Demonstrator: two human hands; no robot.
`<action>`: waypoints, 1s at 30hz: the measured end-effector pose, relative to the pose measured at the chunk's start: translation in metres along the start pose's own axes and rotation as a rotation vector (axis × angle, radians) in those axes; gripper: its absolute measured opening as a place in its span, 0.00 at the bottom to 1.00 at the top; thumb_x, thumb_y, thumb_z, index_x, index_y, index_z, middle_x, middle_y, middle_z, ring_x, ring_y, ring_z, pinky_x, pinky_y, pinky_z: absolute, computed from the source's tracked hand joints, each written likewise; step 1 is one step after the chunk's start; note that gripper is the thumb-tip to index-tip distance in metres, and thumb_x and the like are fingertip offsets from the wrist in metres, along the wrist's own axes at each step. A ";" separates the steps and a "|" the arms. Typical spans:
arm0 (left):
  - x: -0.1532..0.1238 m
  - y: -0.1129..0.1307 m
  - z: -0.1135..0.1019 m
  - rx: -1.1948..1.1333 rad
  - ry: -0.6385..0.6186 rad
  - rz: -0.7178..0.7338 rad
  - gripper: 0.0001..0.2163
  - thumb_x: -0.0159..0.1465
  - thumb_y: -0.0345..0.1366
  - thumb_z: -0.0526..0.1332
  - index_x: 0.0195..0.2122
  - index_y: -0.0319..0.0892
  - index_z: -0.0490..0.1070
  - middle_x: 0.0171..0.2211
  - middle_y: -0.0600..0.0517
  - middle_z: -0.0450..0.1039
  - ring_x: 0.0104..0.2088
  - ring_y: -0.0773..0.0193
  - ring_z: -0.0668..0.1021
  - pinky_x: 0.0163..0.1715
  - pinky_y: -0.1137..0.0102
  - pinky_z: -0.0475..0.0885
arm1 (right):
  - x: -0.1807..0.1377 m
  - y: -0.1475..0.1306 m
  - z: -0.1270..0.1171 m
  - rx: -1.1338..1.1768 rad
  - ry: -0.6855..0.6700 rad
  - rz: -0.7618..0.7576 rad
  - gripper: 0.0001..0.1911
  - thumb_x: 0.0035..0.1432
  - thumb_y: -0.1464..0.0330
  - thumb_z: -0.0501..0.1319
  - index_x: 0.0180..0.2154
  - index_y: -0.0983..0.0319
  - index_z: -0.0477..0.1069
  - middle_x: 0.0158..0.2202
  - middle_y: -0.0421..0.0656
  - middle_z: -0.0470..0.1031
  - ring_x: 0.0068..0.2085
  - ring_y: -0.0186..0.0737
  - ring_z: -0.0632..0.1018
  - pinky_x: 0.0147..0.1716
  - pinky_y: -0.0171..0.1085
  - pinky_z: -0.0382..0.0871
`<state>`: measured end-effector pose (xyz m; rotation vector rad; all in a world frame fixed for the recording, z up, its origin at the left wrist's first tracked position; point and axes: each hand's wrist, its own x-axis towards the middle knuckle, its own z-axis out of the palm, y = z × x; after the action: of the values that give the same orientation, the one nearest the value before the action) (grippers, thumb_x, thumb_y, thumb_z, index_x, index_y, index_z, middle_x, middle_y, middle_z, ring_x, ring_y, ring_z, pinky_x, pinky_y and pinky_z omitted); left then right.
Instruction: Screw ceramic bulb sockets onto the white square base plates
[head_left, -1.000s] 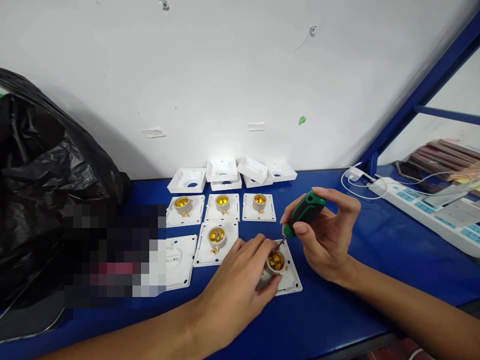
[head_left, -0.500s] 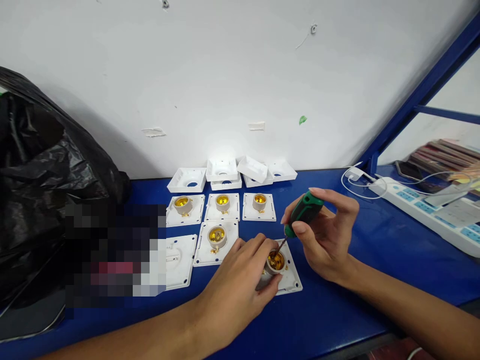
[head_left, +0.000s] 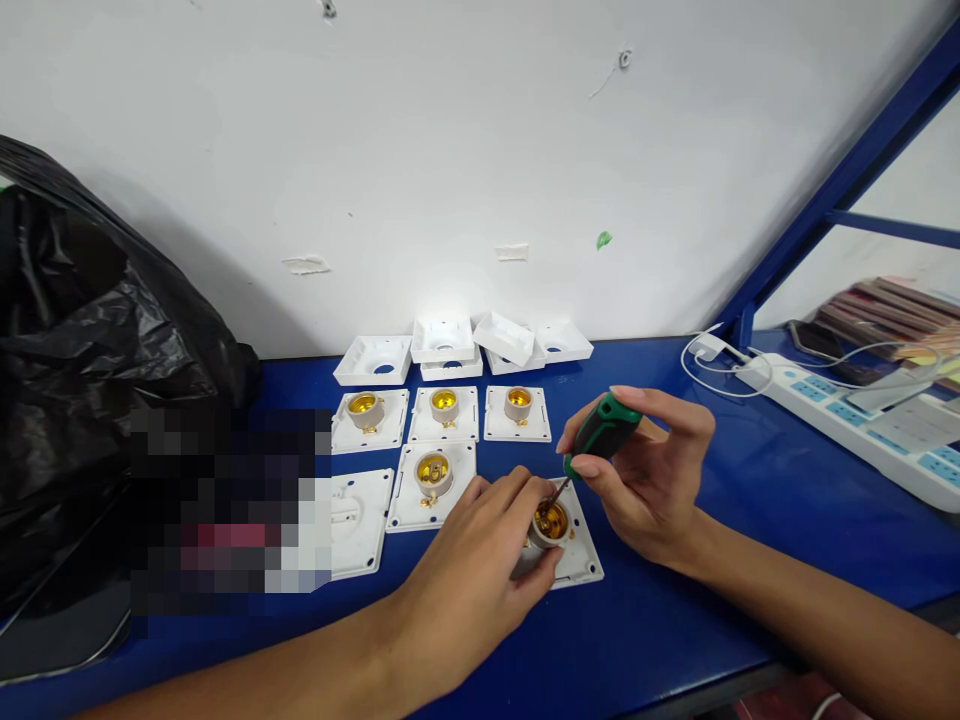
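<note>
My left hand point(head_left: 499, 545) is closed around a round lamp socket point(head_left: 553, 524) with a brass-coloured lining, pressing it on a square white base plate point(head_left: 583, 566). In my right hand point(head_left: 649, 480) is a green and black screwdriver point(head_left: 605, 432), gripped by the handle between thumb and fingers. Its shaft slants down to the left, the tip inside the socket; the tip's exact contact is hard to make out. Beyond my left hand lies another plate with a socket point(head_left: 434, 473), and to its left a bare white plate point(head_left: 362, 525).
Three more plates with sockets point(head_left: 444, 406) form a row farther back. Several white square covers point(head_left: 442, 340) are piled against the wall. A black plastic bag point(head_left: 112, 320) stands at the left. On the right are a power strip point(head_left: 862, 420), white cables and a blue frame point(head_left: 847, 170).
The screwdriver handle has tipped slightly left and down, along with my right hand. My left hand stays on the socket in the same place.
</note>
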<state>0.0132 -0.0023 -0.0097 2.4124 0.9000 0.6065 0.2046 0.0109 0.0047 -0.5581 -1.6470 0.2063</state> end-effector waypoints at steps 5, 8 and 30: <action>-0.001 0.000 0.000 0.001 0.012 0.009 0.19 0.68 0.29 0.65 0.58 0.48 0.66 0.49 0.51 0.75 0.43 0.53 0.75 0.47 0.57 0.72 | -0.001 0.000 0.000 0.030 -0.022 0.001 0.36 0.62 0.77 0.67 0.66 0.49 0.62 0.49 0.42 0.67 0.37 0.35 0.81 0.34 0.38 0.84; -0.001 0.001 0.000 0.005 0.001 0.002 0.18 0.67 0.29 0.66 0.56 0.47 0.66 0.48 0.51 0.75 0.42 0.53 0.75 0.46 0.57 0.72 | 0.000 0.000 0.001 0.013 -0.005 0.010 0.34 0.63 0.76 0.67 0.65 0.47 0.62 0.51 0.42 0.66 0.37 0.34 0.81 0.32 0.38 0.84; -0.001 0.006 -0.001 0.029 0.027 0.022 0.16 0.66 0.25 0.65 0.51 0.46 0.63 0.44 0.52 0.75 0.39 0.56 0.76 0.44 0.59 0.70 | -0.002 0.000 0.000 0.048 -0.106 0.061 0.31 0.68 0.71 0.65 0.66 0.51 0.58 0.42 0.41 0.73 0.42 0.40 0.83 0.39 0.43 0.84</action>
<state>0.0143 -0.0065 -0.0059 2.4481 0.9010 0.6399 0.2052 0.0101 0.0024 -0.5695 -1.7240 0.3237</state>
